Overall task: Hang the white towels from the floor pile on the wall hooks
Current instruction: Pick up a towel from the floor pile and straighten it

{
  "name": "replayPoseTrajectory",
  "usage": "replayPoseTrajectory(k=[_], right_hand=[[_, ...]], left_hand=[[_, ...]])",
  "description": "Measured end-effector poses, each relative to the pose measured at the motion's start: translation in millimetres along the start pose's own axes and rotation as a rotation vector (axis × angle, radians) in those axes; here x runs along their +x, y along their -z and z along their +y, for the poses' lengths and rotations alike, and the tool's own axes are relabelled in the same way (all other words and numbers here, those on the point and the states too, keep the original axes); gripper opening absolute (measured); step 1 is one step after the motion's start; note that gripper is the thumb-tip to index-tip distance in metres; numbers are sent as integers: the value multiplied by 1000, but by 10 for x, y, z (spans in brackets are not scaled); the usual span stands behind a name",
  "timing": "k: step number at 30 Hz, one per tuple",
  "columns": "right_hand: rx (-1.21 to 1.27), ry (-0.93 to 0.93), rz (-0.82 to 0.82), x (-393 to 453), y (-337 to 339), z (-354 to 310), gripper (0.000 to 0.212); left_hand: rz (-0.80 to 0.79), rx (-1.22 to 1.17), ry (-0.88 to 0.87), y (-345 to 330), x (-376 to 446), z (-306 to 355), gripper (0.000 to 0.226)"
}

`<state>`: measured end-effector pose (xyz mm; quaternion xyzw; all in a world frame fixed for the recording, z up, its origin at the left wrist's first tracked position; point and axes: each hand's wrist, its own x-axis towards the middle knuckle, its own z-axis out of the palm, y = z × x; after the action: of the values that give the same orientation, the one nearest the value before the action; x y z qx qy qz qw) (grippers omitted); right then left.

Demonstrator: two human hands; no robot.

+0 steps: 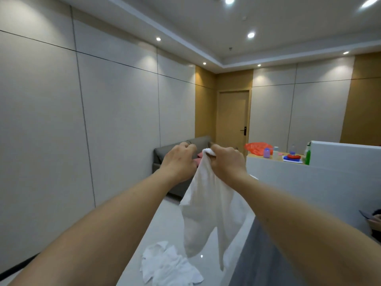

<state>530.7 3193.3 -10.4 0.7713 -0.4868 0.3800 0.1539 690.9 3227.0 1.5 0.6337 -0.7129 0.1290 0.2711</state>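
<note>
Thin white cloth towel (208,205), soft and matt, creased where it hangs. Crumpled pile of white cloth towels (167,265), same matt weave. Pale floor (165,221), smooth and glossy, mirroring a ceiling light. Large off-white wall panels (115,120), smooth with a satin sheen. Tan wood-look door (233,118), matt. Grey upholstered sofa (175,153), matt fabric. Crinkled orange plastic bag (257,147), slightly shiny.
</note>
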Motion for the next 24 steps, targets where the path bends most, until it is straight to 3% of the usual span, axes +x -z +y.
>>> replayPoseTrajectory(k=[4, 13, 24], right_hand=[[42, 55, -23, 26, -111, -640, 18], [179, 123, -48, -180, -230, -2291, 22], [458, 344, -137, -695, -108, -4896, 27]], left_hand=[[15, 64, 104, 357, -367, -535, 32], [38, 210, 261, 1355, -1478, -1702, 44], [108, 411, 542, 2922, -3385, -2967, 46]])
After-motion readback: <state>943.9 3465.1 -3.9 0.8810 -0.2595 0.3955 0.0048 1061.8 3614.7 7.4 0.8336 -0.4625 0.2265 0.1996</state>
